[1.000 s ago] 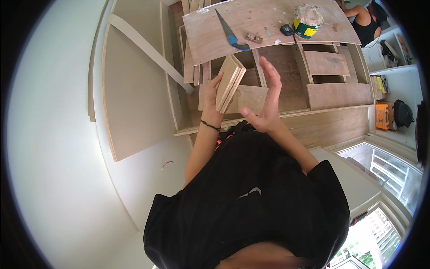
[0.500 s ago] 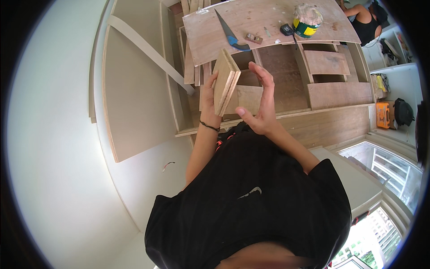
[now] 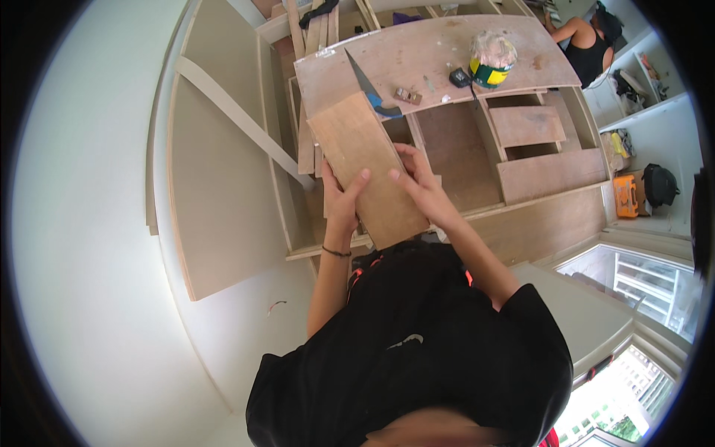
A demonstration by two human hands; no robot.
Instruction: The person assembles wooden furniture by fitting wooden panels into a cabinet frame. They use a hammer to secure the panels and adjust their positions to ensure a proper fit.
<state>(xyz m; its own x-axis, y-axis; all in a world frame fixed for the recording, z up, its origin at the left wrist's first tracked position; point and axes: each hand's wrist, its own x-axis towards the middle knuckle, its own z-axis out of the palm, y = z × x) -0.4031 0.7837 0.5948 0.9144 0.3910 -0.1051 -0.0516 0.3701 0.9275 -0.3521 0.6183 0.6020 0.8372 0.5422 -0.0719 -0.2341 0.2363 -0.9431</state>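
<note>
A rectangular plywood board (image 3: 372,167) is held in front of my chest, broad face up and its long side slanting from upper left to lower right. My left hand (image 3: 342,200) grips its left long edge, thumb on the face. On the opposite edge is my right hand (image 3: 430,195), with the thumb also lying on top and the fingers curled round the side. Whether a second layer lies beneath is hidden. Just beyond the board's far end, a handsaw (image 3: 382,108) with a blue and black handle rests on a wooden worktop panel (image 3: 328,82).
On the worktop lie a small block-shaped tool (image 3: 407,95), a black tape measure (image 3: 459,77) and a plastic tub (image 3: 490,74). Below it is an open wooden frame with compartments (image 3: 454,160). A large panel (image 3: 223,171) leans at left. Another person (image 3: 585,56) works at far right.
The plywood, seen edge-on as two stacked layers in my left hand, has turned face up. My right hand, open and apart before, has closed on its right edge.
</note>
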